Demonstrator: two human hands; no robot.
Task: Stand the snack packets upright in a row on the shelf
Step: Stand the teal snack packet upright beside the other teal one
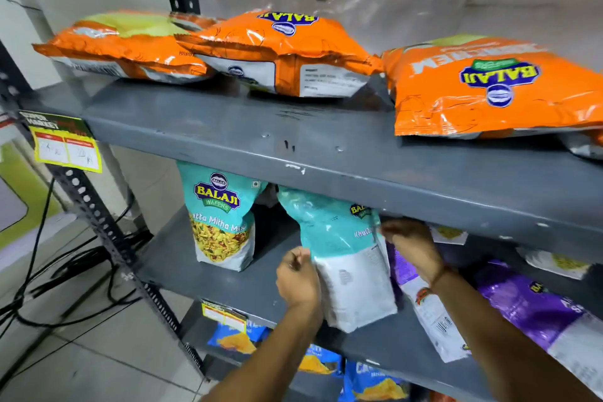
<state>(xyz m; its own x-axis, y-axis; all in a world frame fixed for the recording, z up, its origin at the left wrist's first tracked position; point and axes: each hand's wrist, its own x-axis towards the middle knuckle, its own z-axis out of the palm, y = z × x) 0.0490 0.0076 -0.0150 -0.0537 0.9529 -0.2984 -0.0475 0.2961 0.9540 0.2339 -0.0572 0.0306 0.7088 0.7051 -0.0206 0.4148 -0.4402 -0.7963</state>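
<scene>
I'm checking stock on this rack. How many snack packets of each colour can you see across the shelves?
Orange, lying flat on the top shelf: 3
Teal, middle shelf, one held by both hands: 2
Purple, middle shelf: 2
Blue, bottom shelf: 3
Total: 10 clearly seen; some white-edged packets behind at right are too hidden to count.

Bare forearms, no sleeves — an orange-red thread band (430,287) on the right wrist.
</scene>
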